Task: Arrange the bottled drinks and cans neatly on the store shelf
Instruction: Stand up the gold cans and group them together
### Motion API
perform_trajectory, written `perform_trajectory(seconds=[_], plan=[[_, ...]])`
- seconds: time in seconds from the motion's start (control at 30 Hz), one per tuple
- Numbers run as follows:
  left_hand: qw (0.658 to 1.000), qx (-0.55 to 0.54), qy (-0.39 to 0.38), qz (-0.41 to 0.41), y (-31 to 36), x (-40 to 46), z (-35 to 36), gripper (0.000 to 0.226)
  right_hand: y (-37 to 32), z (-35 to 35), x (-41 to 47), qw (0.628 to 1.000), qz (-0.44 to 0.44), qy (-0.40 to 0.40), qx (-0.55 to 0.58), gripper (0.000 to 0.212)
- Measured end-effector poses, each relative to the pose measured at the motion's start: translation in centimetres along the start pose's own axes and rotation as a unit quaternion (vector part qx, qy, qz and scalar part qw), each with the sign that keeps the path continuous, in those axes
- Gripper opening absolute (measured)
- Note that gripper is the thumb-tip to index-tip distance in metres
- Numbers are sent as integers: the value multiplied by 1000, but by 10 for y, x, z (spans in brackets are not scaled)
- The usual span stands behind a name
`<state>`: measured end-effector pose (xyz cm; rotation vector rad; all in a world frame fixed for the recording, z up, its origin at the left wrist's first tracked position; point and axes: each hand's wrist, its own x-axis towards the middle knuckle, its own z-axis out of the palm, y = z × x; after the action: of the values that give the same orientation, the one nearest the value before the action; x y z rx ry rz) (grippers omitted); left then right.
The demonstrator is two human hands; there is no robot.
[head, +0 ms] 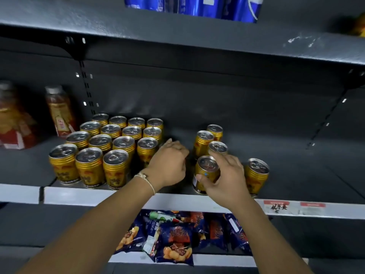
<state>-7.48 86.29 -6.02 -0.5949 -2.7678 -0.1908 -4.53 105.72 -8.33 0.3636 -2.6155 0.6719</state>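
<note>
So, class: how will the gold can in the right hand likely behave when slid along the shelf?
The gold can looks rigid metal, so the right hand shouldn't dent it. Tall and narrow, it may tip if pushed high. Unopened tab suggests it's full, fairly heavy.

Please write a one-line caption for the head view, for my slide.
Right hand grips a loose gold can beside the packed can block on the shelf; left hand rests between them.

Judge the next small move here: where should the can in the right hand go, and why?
Probably slide the gold can that the right hand grips leftward into the open front-row spot beside the packed block of cans. That block has a gap at its front right corner, where the left hand hovers, while four loose cans stand scattered to the right.
</note>
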Motion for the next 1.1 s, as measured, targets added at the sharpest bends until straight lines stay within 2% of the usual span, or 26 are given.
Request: perform_trajectory(seconds=[0.1, 0.17, 0.4, 0.63, 0.77, 0.9, 0.97, 1.1], plan=[[1000, 17, -2, -20, -22, -9, -16, 48, -20, 15, 3, 997, 19, -13, 69, 76], [999, 15, 7, -35, -40, -16, -28, 44, -36, 26, 8, 994, 24, -14, 107, 77], [996, -36, 8, -82, -97, -36, -46, 41, -84, 60, 20, 989, 28, -29, 144, 79], [994, -82, -41, -65, -137, -44, -47, 46, -116, 83, 19, 988, 26, -16, 150, 79], [992, -91, -66, -54, -143, -49, -41, 49, -120, 89, 11, 979, 49, -1, 197, 75], [993, -76, -81, -42, -145, -48, -37, 48, -105, 89, 2, 938, 109, -103, 311, 87], [993, -65, -88, -39, -145, -47, -36, 47, -100, 90, 0, 925, 117, -146, 329, 93], [994, -63, -79, -36, -145, -47, -34, 47, -100, 93, -4, 925, 120, -148, 329, 91]])
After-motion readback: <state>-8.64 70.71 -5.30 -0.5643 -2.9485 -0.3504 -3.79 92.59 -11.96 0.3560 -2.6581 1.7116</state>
